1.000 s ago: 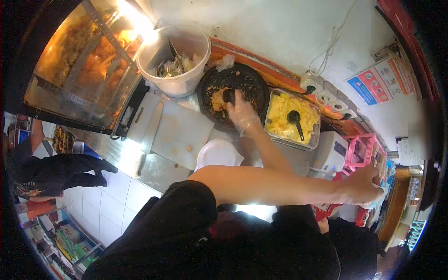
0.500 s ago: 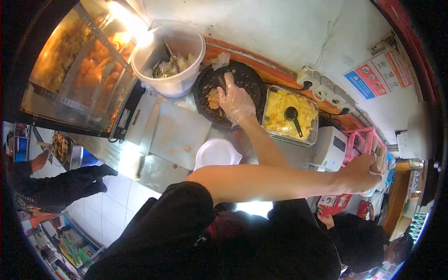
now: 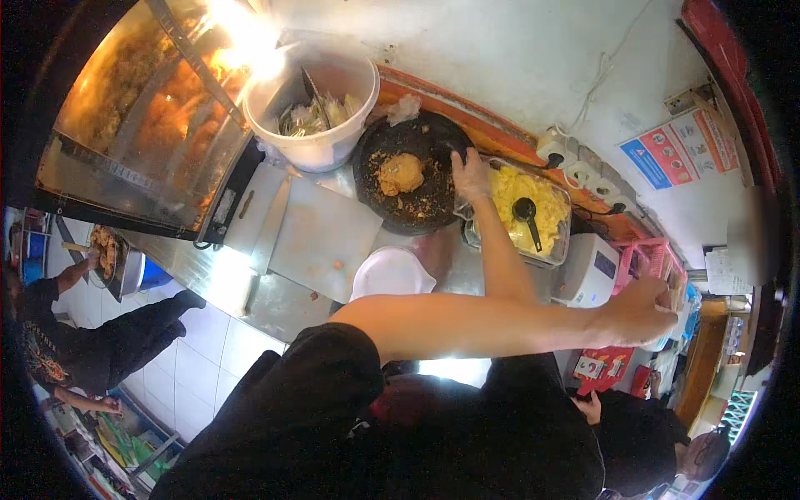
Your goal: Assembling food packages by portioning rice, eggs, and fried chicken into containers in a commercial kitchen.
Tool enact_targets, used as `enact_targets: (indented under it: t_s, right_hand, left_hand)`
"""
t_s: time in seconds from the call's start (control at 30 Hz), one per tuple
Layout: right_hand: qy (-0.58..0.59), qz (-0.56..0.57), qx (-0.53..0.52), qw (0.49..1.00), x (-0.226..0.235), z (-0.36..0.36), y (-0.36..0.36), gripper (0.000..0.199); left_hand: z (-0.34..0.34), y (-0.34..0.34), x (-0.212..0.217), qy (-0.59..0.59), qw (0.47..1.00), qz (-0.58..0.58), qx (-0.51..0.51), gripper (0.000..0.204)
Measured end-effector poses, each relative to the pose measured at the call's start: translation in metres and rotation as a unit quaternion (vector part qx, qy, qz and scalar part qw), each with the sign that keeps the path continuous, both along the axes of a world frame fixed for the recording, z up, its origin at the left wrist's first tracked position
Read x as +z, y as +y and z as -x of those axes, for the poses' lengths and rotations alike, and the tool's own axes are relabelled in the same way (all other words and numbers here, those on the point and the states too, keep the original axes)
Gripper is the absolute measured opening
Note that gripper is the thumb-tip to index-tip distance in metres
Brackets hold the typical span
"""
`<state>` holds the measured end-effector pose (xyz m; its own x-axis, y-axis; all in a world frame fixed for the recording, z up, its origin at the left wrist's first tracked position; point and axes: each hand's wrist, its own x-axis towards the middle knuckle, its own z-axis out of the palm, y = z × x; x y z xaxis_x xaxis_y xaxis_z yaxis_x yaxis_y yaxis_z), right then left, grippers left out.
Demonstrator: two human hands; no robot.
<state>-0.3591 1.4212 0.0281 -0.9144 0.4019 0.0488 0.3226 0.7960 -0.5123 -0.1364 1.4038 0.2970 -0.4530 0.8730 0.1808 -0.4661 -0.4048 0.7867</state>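
Observation:
A dark stone mortar (image 3: 387, 218) stands by the wall with crumbs in it and a golden breaded fried piece (image 3: 402, 173) in its middle. My right hand (image 3: 472, 177), in a clear plastic glove, is at the mortar's right edge. Its fingers curl round something dark there; whether that is the rim or a pestle I cannot make out. My left arm crosses over the right one. Bare, my left hand (image 3: 637, 315) is closed beside a pink plastic basket (image 3: 650, 254), and what its fingers pinch is hidden.
A container of yellow pieces (image 3: 525, 212) holds a black scoop (image 3: 527, 218). A white bucket (image 3: 312, 146), cutting board (image 3: 321, 237), knife (image 3: 271, 225) and white plate (image 3: 393, 271) are nearby. A lit glass food case (image 3: 142, 125) stands left. Two people (image 3: 75, 325) (image 3: 637, 429) are close by.
My right hand has moved from the mortar's middle to its right edge, uncovering the fried piece. My left hand stays by the basket. The person at left has come further into view.

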Motion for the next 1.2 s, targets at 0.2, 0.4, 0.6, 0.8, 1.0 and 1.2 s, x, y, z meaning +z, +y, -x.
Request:
enact_targets:
  t_s: [0.2, 0.4, 0.6, 0.8, 1.0, 1.2]
  right_hand:
    - [0.131, -0.027, 0.193, 0.972, 0.032, -0.002, -0.053, 0.073]
    - [-0.191, -0.044, 0.243, 0.95, 0.038, 0.013, -0.117, 0.107]
    - [-0.247, -0.063, 0.166, 0.953, 0.05, 0.022, -0.128, 0.102]
    - [-0.245, -0.09, 0.163, 0.951, 0.059, 0.022, -0.133, 0.095]
    - [-0.18, 0.048, 0.124, 0.975, 0.037, 0.013, -0.115, 0.083]
    - [-0.089, 0.121, 0.058, 0.987, 0.062, -0.015, -0.139, 0.064]
  left_hand:
    - [0.003, 0.014, -0.008, 0.068, 0.998, -0.012, 0.006, 0.018]
    - [0.015, 0.015, -0.024, 0.034, 0.999, -0.001, 0.014, 0.03]
    - [0.011, 0.012, -0.019, 0.072, 0.997, 0.024, -0.001, 0.027]
    - [0.014, -0.01, 0.005, 0.095, 0.984, 0.056, -0.143, 0.024]
    - [0.006, -0.083, -0.02, 0.208, 0.976, -0.05, -0.04, 0.046]
    - [0.028, -0.257, -0.091, 0.04, 0.996, 0.078, 0.016, 0.031]
